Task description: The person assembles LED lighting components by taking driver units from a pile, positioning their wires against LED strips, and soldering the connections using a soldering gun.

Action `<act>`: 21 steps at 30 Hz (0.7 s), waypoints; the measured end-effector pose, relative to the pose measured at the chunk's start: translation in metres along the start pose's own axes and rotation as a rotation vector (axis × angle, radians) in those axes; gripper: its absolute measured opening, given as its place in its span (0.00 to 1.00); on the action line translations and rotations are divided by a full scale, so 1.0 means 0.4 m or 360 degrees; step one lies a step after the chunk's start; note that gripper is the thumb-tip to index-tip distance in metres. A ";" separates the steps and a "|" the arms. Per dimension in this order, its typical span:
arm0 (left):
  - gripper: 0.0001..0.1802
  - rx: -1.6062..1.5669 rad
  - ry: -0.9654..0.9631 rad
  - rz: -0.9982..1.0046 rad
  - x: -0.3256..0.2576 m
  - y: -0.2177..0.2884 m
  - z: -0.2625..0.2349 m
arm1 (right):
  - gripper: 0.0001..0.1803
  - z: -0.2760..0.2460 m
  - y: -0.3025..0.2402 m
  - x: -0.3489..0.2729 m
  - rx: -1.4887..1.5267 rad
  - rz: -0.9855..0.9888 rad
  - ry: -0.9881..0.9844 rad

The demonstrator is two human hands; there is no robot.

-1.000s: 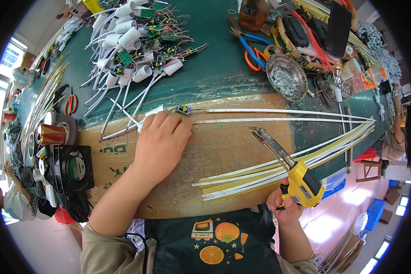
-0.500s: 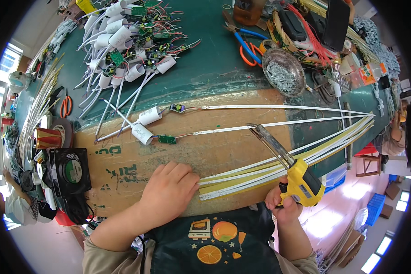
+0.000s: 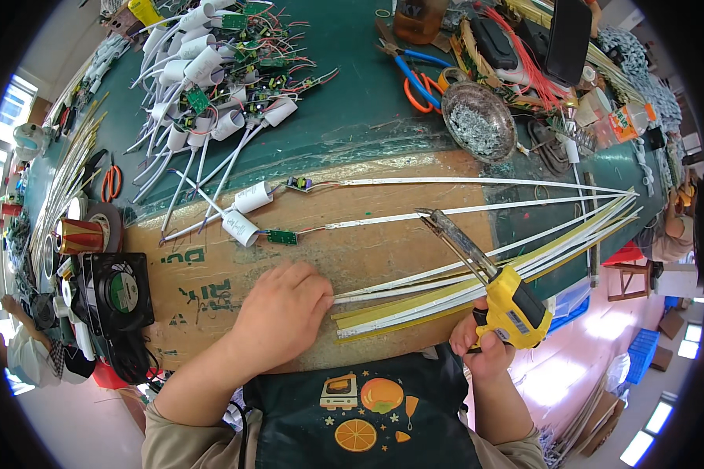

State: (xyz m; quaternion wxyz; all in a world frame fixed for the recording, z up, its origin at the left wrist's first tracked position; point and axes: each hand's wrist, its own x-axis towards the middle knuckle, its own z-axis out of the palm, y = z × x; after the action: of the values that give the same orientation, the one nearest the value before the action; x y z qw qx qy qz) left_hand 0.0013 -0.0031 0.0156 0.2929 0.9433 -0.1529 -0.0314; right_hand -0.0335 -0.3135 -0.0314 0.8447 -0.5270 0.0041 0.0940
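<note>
My left hand [image 3: 283, 309] is closed over the brown board, its fingertips pinching the near end of a thin white strip [image 3: 407, 284]. That strip lies at the upper edge of a fan of white and yellowish strips [image 3: 403, 319], which meet at the far right. In my right hand [image 3: 483, 349] is a yellow soldering gun [image 3: 518, 309], its metal tip pointing up and left above the strips. Beyond it, two white strips run to small circuit boards, a green one [image 3: 282, 236] and another [image 3: 299, 184]. White cylindrical housings [image 3: 239, 227] with grey leads lie beside these boards.
A pile of white housings with wired circuit boards [image 3: 203, 70] covers the back left. Blue-handled pliers [image 3: 414, 76] and a metal dish [image 3: 479, 121] of grey bits are at the back right. A black fan [image 3: 119, 293] stands at the left; a phone [image 3: 566, 43] stands far right.
My left hand has moved slightly away from me, drawing one white strip's end apart from the others. The soldering gun stays nearly where it was.
</note>
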 end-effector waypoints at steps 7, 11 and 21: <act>0.05 -0.0202 -0.0245 -0.0224 -0.015 0.011 -0.011 | 0.33 -0.002 0.003 0.001 -0.0025 -0.0018 -0.0010; 0.05 -0.0015 -0.0086 -0.0221 -0.017 0.002 0.014 | 0.33 0.003 -0.002 0.005 -0.0042 -0.0025 -0.0012; 0.09 0.0113 0.0107 0.0135 -0.051 0.013 0.024 | 0.33 -0.007 0.003 -0.003 0.0070 0.0001 0.0021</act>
State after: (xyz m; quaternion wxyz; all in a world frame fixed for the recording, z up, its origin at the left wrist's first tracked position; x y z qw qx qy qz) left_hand -0.0210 -0.0059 0.0101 0.2654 0.9463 -0.1837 0.0181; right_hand -0.0345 -0.3155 -0.0337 0.8559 -0.5090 0.0119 0.0907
